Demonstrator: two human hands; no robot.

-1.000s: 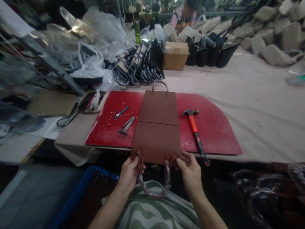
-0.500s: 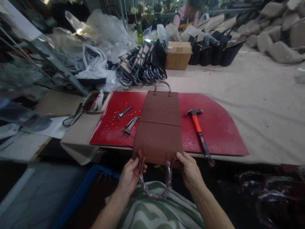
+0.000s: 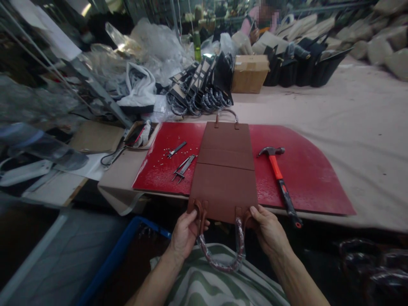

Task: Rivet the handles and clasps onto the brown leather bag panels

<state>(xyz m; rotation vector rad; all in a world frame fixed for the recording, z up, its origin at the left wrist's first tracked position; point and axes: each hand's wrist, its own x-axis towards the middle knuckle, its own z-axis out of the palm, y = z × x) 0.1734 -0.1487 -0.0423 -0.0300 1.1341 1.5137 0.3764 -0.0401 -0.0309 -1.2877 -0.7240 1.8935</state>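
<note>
A brown leather bag piece (image 3: 225, 178) lies flat across the red board (image 3: 306, 170), its near end hanging past the board's front edge. One handle arches at its far end; the near handle (image 3: 219, 265), wrapped in clear plastic, hangs toward my lap. My left hand (image 3: 186, 233) pinches the near left corner beside the handle's base. At the near right corner, my right hand (image 3: 269, 229) grips the piece with thumb on top. To the right rests a hammer (image 3: 276, 170) with an orange and black handle. Metal punching tools (image 3: 185, 168) and small pale bits lie left of the piece.
Behind the board are black bags with wrapped handles (image 3: 204, 85), a cardboard box (image 3: 250, 74) and more black bags (image 3: 306, 63). A small tray (image 3: 140, 136) sits left. Below are a blue bin (image 3: 124, 246) and wrapped handles at right. A person (image 3: 261, 21) is at the back.
The whole view has shifted, so the board, bag piece and hands appear farther right. Both hands keep their hold on the near corners.
</note>
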